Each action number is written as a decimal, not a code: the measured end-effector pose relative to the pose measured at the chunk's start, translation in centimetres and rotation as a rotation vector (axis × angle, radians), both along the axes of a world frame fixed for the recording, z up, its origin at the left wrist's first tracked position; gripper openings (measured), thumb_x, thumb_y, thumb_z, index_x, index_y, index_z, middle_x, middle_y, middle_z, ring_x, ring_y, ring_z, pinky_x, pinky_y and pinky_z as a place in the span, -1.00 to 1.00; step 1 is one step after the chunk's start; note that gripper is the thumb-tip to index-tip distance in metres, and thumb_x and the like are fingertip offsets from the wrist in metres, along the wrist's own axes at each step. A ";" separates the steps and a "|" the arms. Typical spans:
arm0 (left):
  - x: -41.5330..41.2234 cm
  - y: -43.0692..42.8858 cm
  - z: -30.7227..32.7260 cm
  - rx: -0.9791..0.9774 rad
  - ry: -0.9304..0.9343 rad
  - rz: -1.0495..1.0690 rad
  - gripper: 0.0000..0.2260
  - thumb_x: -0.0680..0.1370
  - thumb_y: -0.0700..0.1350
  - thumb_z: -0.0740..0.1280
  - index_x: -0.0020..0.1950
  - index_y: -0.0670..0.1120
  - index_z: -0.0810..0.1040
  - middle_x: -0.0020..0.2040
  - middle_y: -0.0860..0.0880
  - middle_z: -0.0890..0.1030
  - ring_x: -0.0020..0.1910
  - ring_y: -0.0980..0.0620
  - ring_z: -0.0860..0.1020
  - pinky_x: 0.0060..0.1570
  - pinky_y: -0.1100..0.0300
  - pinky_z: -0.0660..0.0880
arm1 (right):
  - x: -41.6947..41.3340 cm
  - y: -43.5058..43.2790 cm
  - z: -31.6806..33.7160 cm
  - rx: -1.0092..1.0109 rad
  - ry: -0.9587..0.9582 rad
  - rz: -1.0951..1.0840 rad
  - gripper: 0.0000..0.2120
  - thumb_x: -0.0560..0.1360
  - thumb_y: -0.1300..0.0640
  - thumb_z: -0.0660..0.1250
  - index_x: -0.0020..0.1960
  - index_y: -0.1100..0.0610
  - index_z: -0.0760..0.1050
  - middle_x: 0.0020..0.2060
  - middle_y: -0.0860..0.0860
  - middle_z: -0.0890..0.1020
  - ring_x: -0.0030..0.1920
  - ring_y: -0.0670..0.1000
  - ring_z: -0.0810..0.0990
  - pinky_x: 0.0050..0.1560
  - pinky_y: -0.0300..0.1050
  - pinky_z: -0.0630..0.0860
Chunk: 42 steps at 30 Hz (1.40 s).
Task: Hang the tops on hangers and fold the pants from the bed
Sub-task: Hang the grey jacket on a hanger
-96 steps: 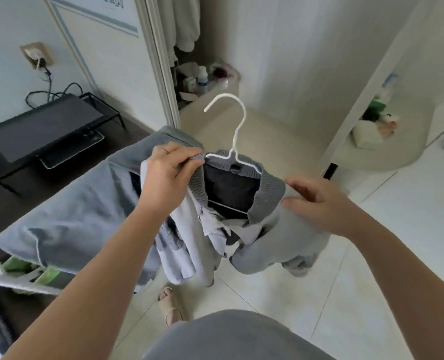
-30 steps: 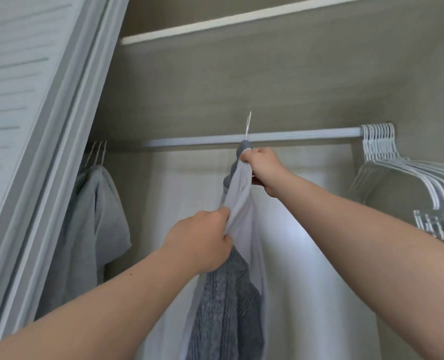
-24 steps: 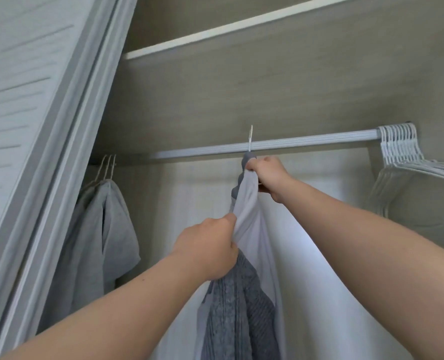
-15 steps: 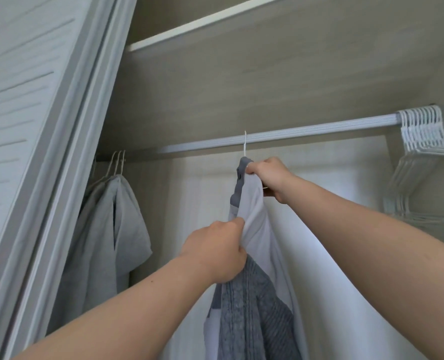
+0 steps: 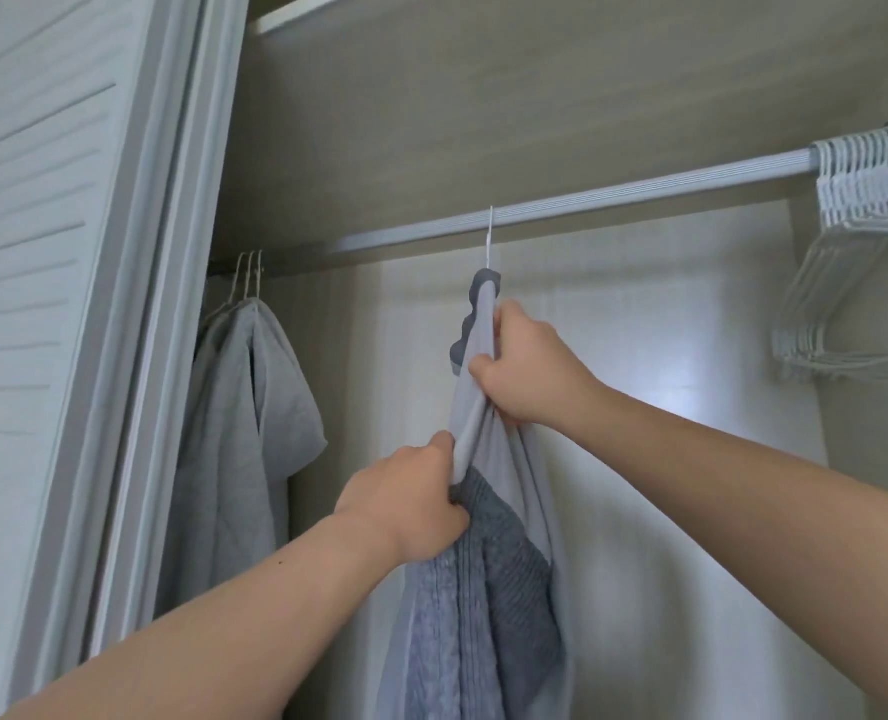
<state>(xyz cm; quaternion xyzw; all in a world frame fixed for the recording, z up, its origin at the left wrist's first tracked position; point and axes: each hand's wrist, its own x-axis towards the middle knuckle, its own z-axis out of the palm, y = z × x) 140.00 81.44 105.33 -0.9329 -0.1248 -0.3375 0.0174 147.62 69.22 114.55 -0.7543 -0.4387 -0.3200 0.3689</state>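
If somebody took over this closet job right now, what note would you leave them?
Left hand pinches the pale grey top with dark knit panel, low on its edge.
Right hand grips the same top just under the collar.
Its thin white hanger looks hooked on the ribbed grey rail.
Done: this top hung.
To do: release both grips, straighten it; bed and pants are out of view.

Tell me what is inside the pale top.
A darker knit top shows inside the pale top, a hanger hook above. The hanger's shoulders are covered by cloth.
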 end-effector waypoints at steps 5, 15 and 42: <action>-0.7 0.2 -2.5 -0.036 0.106 0.016 -0.74 0.50 -0.02 0.29 -0.02 0.04 0.18 -0.14 0.01 0.42 -0.21 -0.08 0.43 -0.22 0.10 0.34 | 0.0 0.0 -0.5 -0.020 -0.093 -0.053 -0.65 0.60 0.15 0.17 0.34 0.23 0.26 0.04 0.18 0.54 -0.03 0.21 0.55 -0.01 0.03 0.54; -4.3 3.1 -2.8 -0.037 0.135 0.176 -0.82 0.49 -0.04 0.27 -0.03 0.03 0.26 -0.10 -0.01 0.42 0.05 -0.17 0.54 -0.12 0.05 0.37 | 2.0 4.8 0.3 0.063 0.015 0.144 -0.76 0.57 0.24 0.16 0.20 0.22 0.47 0.04 0.17 0.59 -0.06 0.18 0.55 -0.08 0.00 0.52; -5.6 8.7 -1.0 0.178 0.274 0.800 -0.71 0.56 -0.24 0.31 0.25 -0.13 0.35 0.03 -0.10 0.57 -0.17 -0.14 0.48 -0.21 0.02 0.31 | 4.9 26.5 1.8 -0.048 0.123 0.414 -0.58 0.55 0.24 0.19 0.38 0.06 0.50 0.22 0.17 0.61 0.16 0.24 0.58 0.09 0.01 0.54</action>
